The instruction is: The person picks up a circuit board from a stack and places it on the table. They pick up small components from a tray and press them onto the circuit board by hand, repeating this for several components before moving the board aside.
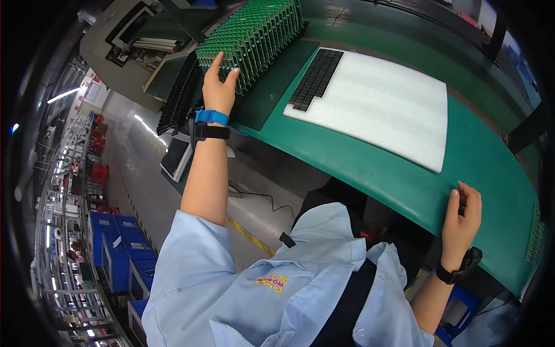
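My left hand is raised at the near end of a row of upright green circuit boards, its index finger and thumb spread apart. Whether a fingertip touches the nearest board cannot be made out. A blue wrist strap and a black band circle that wrist. Over at the right, my right hand is by the front edge of the green table mat, fingers loosely bent, thumb apart, nothing seen in it. Between the hands lies a white foam sheet with closely packed black rectangular parts along its left side.
Another green circuit board lies at the mat's far right edge. Below the upright boards is a dark mat, with a black slotted rack to its left. Blue bins stand on the floor at the left. A dark post rises at the right.
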A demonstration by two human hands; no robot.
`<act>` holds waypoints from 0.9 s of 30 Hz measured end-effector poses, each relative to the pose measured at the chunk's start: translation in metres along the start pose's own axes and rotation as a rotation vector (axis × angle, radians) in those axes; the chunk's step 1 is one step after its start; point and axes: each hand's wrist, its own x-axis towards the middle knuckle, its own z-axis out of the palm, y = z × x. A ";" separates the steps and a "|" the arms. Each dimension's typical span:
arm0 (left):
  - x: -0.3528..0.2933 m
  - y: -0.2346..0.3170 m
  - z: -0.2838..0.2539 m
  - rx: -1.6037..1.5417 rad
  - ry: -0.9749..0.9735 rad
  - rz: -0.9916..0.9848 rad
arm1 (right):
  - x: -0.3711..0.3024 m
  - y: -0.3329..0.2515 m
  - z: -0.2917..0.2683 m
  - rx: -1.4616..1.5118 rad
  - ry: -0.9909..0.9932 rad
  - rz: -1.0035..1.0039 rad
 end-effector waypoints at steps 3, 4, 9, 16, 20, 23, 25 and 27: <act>0.001 0.008 0.001 -0.058 0.110 -0.052 | -0.001 0.000 -0.001 -0.020 -0.019 0.014; 0.001 0.011 0.003 -0.090 0.165 -0.078 | -0.001 -0.001 -0.002 -0.018 -0.020 0.015; -0.008 0.006 0.019 0.209 0.071 -0.098 | 0.000 -0.006 -0.004 -0.058 -0.020 -0.021; -0.007 0.000 0.021 -0.406 0.416 -0.155 | 0.000 -0.013 -0.003 -0.086 -0.026 -0.054; -0.005 0.011 -0.002 -0.221 0.669 -0.054 | 0.001 -0.013 -0.002 -0.066 -0.002 -0.064; -0.021 0.036 -0.017 -0.388 0.746 0.051 | 0.001 -0.010 -0.004 -0.074 -0.044 -0.006; -0.040 0.065 -0.022 -0.485 0.775 0.096 | 0.001 -0.011 -0.005 -0.082 -0.036 -0.019; -0.071 0.098 -0.019 -0.381 0.690 0.207 | 0.001 -0.010 -0.005 -0.087 -0.027 -0.054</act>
